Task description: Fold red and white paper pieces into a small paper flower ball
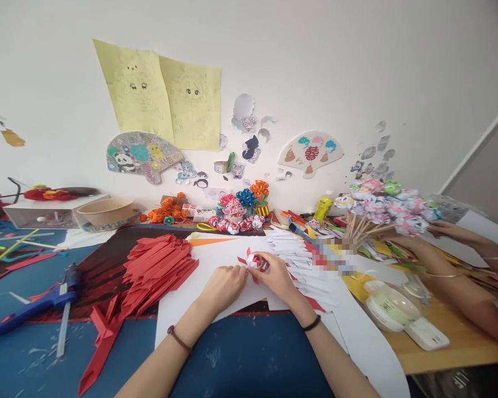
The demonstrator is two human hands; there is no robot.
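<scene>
A small red and white folded paper ball (255, 261) is pinched between both my hands over a white sheet (216, 265) on the table. My left hand (224, 284) grips it from the left with fingers curled. My right hand (276, 275) closes on it from the right and above. A heap of folded red paper strips (155, 271) lies to the left of my hands. A stack of folded white strips (292, 249) lies to the right.
A blue glue gun (45, 298) lies at the left. Finished paper balls (234, 224) and paper flowers (249, 199) line the wall. At the right, another person's hands (435, 237) hold a bunch of paper flowers on sticks (382, 210). White containers (392, 309) stand near them.
</scene>
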